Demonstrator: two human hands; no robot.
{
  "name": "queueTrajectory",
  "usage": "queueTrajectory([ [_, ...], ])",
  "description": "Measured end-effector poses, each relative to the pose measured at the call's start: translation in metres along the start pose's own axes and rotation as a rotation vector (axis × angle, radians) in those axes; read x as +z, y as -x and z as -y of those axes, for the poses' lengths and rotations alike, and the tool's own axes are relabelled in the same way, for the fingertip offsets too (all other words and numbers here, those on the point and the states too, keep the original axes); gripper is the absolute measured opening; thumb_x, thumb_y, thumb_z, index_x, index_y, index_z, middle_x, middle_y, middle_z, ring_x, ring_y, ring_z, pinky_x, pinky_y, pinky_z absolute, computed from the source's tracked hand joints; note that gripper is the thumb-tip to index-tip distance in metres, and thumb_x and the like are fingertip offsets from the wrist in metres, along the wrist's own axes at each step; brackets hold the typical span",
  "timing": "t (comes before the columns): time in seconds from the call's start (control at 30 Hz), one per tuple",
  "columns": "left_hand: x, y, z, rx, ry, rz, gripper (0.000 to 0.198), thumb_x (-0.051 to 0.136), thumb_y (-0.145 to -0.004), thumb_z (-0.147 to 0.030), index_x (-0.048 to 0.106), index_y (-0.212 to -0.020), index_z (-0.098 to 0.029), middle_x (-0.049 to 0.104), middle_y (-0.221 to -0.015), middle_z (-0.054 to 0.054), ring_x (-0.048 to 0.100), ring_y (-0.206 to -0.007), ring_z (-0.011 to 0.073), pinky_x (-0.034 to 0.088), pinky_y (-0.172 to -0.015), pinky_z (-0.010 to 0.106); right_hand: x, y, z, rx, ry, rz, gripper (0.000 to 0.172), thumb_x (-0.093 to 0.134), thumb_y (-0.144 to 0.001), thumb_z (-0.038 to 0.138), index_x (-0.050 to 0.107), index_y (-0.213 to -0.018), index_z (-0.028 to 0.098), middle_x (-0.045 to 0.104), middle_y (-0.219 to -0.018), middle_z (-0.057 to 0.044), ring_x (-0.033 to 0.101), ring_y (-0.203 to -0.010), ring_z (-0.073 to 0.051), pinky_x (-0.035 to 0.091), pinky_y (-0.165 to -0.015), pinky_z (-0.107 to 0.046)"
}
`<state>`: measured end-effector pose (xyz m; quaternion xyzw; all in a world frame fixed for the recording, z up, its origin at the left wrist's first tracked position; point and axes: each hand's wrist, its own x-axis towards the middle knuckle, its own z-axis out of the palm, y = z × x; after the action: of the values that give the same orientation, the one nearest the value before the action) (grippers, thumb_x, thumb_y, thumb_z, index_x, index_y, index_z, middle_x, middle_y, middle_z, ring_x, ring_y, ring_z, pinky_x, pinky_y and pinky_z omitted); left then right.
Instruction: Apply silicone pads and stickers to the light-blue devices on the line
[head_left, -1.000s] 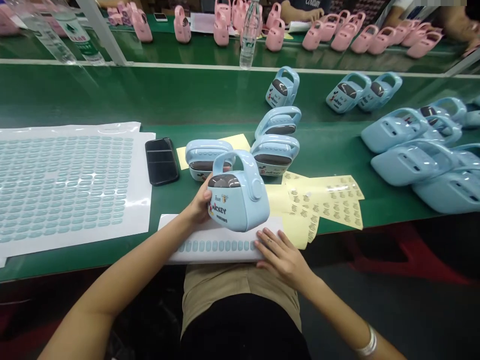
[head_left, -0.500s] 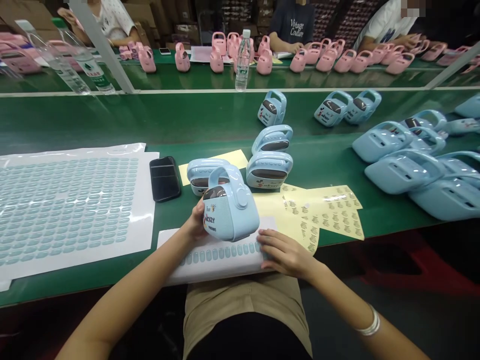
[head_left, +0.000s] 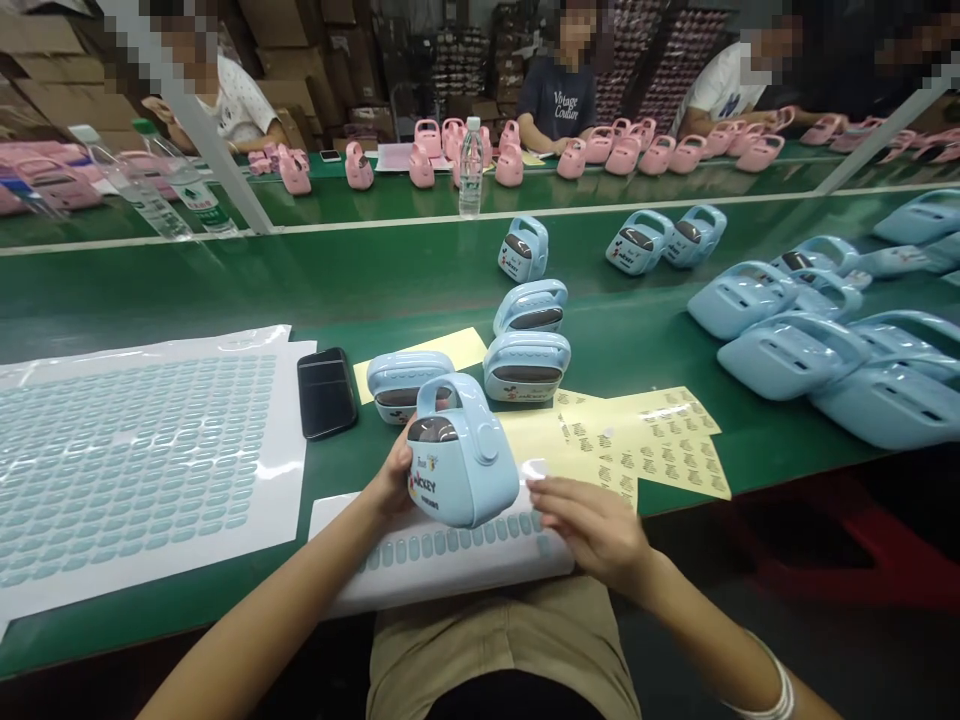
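Observation:
My left hand [head_left: 391, 478] grips a light blue handled toy case [head_left: 459, 460] printed "Mickey", held just above a white strip of blue oval stickers [head_left: 450, 552] at the table's near edge. My right hand [head_left: 592, 528] hovers over the strip's right end with fingertips pinched together near the case's side; what they pinch is too small to name. Three more blue cases [head_left: 525, 366] lie just beyond.
A large sheet of blue oval stickers [head_left: 135, 460] lies left, a black phone [head_left: 325, 392] beside it. Yellow label sheets [head_left: 660, 440] lie right. Several blue cases [head_left: 810, 340] are piled at right. Other people sit behind pink cases [head_left: 645, 152] and a water bottle [head_left: 470, 168].
The view tilted up, showing more of the far row. My right hand lifted off the sticker strip and its fingers pinched together beside the case. My left hand kept hold of the case.

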<state>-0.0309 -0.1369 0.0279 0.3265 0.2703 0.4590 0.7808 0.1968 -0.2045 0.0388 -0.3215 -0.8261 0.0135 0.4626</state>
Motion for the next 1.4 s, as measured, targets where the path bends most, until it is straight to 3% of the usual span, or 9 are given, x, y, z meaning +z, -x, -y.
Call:
queueTrajectory([
  [0.1,0.001,0.0,0.003,0.055,-0.038,0.007,0.061,0.079,-0.049,-0.052,0.062,-0.097,-0.019,0.066,-0.099,0.007,0.06,-0.094,0.0274,0.048,-0.084,0.039,0.004,-0.028,0.013,0.043,-0.003,-0.368,0.023,0.06,-0.082,0.008,0.061,-0.105,0.013,0.069,-0.095,-0.011,0.069,-0.088,-0.019,0.062,-0.076,-0.033],
  [0.2,-0.001,0.002,0.005,0.048,-0.06,0.03,0.07,0.077,-0.052,-0.053,0.057,-0.111,-0.021,0.066,-0.1,0.007,0.06,-0.094,0.0274,0.047,-0.085,0.04,0.019,-0.048,0.02,-0.049,0.034,-0.477,0.023,0.061,-0.08,0.006,0.062,-0.102,0.013,0.065,-0.092,-0.009,0.067,-0.093,-0.022,0.062,-0.079,-0.041],
  [0.37,-0.008,0.002,0.008,0.065,-0.094,0.054,0.069,0.076,-0.054,-0.054,0.054,-0.111,-0.022,0.065,-0.099,0.006,0.061,-0.089,0.0244,0.048,-0.08,0.035,0.038,-0.054,0.018,-0.107,0.049,-0.479,0.022,0.063,-0.077,0.001,0.062,-0.097,0.01,0.063,-0.087,-0.007,0.066,-0.097,-0.024,0.064,-0.076,-0.038],
  [0.6,-0.003,0.004,0.008,0.079,-0.076,0.055,0.077,0.077,-0.054,-0.051,0.049,-0.121,-0.023,0.063,-0.101,0.006,0.06,-0.095,0.0265,0.046,-0.086,0.038,0.037,-0.049,0.015,-0.025,0.019,-0.471,0.03,0.063,-0.079,0.005,0.063,-0.106,0.017,0.066,-0.086,-0.005,0.068,-0.091,-0.022,0.064,-0.072,-0.037],
  [0.9,-0.004,0.006,0.004,0.102,-0.141,0.009,0.081,0.079,-0.05,-0.053,0.054,-0.12,-0.02,0.064,-0.103,0.007,0.06,-0.093,0.0246,0.044,-0.087,0.034,0.043,-0.044,0.008,-0.114,0.024,-0.522,0.032,0.063,-0.079,0.009,0.062,-0.11,0.02,0.067,-0.084,-0.003,0.069,-0.087,-0.021,0.065,-0.066,-0.033],
  [1.13,-0.009,0.002,0.004,0.088,-0.12,0.044,0.082,0.079,-0.051,-0.053,0.051,-0.121,-0.02,0.066,-0.1,0.009,0.062,-0.091,0.028,0.048,-0.081,0.037,0.035,-0.052,0.01,0.046,-0.022,-0.428,0.026,0.06,-0.081,0.008,0.064,-0.103,0.02,0.066,-0.085,-0.005,0.066,-0.086,-0.02,0.062,-0.07,-0.037],
  [1.23,-0.006,0.001,0.005,0.133,-0.119,-0.004,0.079,0.078,-0.053,-0.052,0.053,-0.12,-0.02,0.066,-0.102,0.008,0.062,-0.091,0.0251,0.049,-0.078,0.032,0.03,-0.054,0.01,0.034,-0.058,-0.332,0.021,0.056,-0.086,0.019,0.063,-0.106,0.02,0.066,-0.091,-0.008,0.064,-0.097,-0.024,0.059,-0.076,-0.043],
  [1.3,-0.003,0.001,0.005,0.17,-0.111,-0.039,0.078,0.078,-0.052,-0.053,0.054,-0.119,-0.021,0.067,-0.099,0.006,0.063,-0.087,0.023,0.049,-0.075,0.03,0.031,-0.052,0.011,0.057,-0.063,-0.242,0.036,0.054,-0.087,0.038,0.057,-0.116,0.017,0.063,-0.107,-0.014,0.057,-0.111,-0.03,0.054,-0.086,-0.05],
  [1.4,0.003,0.003,0.004,0.199,-0.097,-0.062,0.079,0.079,-0.052,-0.052,0.052,-0.12,-0.024,0.068,-0.097,0.005,0.063,-0.087,0.0224,0.05,-0.074,0.03,0.038,-0.043,0.014,0.164,-0.068,-0.175,0.07,0.055,-0.08,0.055,0.037,-0.134,0.014,0.046,-0.133,-0.022,0.044,-0.126,-0.035,0.047,-0.095,-0.053],
])
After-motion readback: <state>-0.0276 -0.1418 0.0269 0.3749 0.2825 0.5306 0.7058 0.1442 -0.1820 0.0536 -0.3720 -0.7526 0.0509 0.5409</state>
